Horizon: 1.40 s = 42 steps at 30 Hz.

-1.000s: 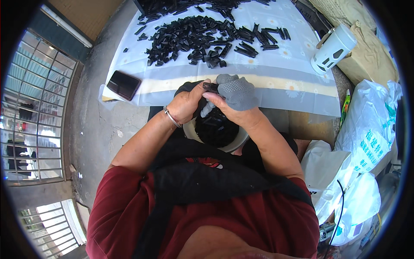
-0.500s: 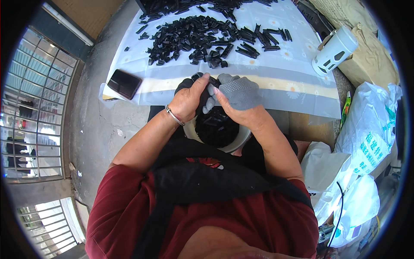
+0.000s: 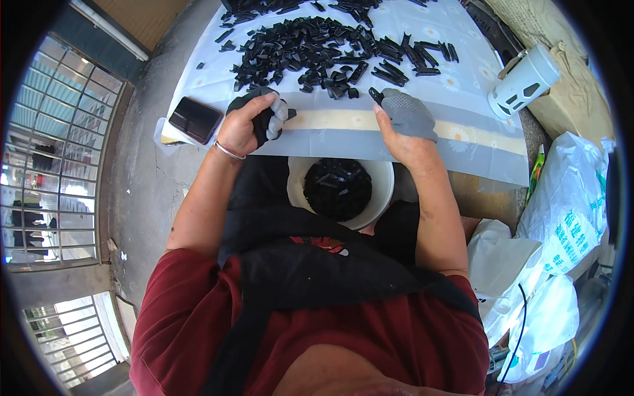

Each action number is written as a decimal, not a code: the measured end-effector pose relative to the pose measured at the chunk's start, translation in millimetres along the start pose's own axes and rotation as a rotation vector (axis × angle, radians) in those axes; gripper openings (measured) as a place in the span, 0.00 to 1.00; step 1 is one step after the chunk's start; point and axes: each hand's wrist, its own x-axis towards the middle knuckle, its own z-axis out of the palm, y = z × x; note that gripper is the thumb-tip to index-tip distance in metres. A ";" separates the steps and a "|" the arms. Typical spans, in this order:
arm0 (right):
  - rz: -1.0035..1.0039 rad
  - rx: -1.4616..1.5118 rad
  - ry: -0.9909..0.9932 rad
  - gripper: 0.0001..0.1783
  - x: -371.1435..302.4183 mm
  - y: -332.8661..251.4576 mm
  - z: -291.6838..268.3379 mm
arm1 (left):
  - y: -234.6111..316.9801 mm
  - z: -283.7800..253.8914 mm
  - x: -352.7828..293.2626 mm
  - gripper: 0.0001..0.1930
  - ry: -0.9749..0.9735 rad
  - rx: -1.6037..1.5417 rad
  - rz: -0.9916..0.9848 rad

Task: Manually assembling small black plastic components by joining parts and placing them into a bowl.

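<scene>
My left hand point(image 3: 256, 120), in a grey and black fingerless-thumb glove, is closed above the near edge of the table. The end of a small black plastic piece point(image 3: 291, 113) pokes out of its fist. Apart from it, to the right, my right hand point(image 3: 407, 117) wears a grey dotted glove and pinches another black plastic piece point(image 3: 376, 96) between thumb and fingers. Between my knees, below both hands, stands a white bucket point(image 3: 385, 181) with black plastic pieces point(image 3: 338, 191) inside. Beyond my hands spreads a heap of short black pieces point(image 3: 290, 53).
A white flowered cloth point(image 3: 456, 99) covers the table. On its left lies a phone point(image 3: 195, 120); a white tumbler point(image 3: 525, 81) stands on the right. Longer black pieces point(image 3: 413, 56) lie beside the heap. Plastic bags point(image 3: 561, 198) crowd the right side.
My hands, together over the bucket before, have parted to left and right, each with a black piece. The bucket's contents now show more fully.
</scene>
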 end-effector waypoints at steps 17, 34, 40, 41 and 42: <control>0.116 -0.413 -0.080 0.18 69.6 44.0 16.9 | -15.1 19.1 3.0 0.13 0.023 1.815 0.488; -0.394 0.285 -0.236 0.17 -12.4 -44.0 -7.9 | -2.5 59.6 -2.3 0.21 -0.408 1.030 0.296; -0.259 0.196 -0.208 0.13 -13.1 -42.7 -5.3 | -4.6 53.1 3.6 0.21 -0.401 0.891 0.040; -0.175 0.286 -0.094 0.12 -12.4 -44.0 -3.2 | -6.4 53.2 2.1 0.22 -0.299 0.709 -0.189; -0.079 0.335 -0.093 0.12 -12.8 -45.8 1.9 | -19.0 49.3 1.7 0.23 -0.252 0.651 -0.153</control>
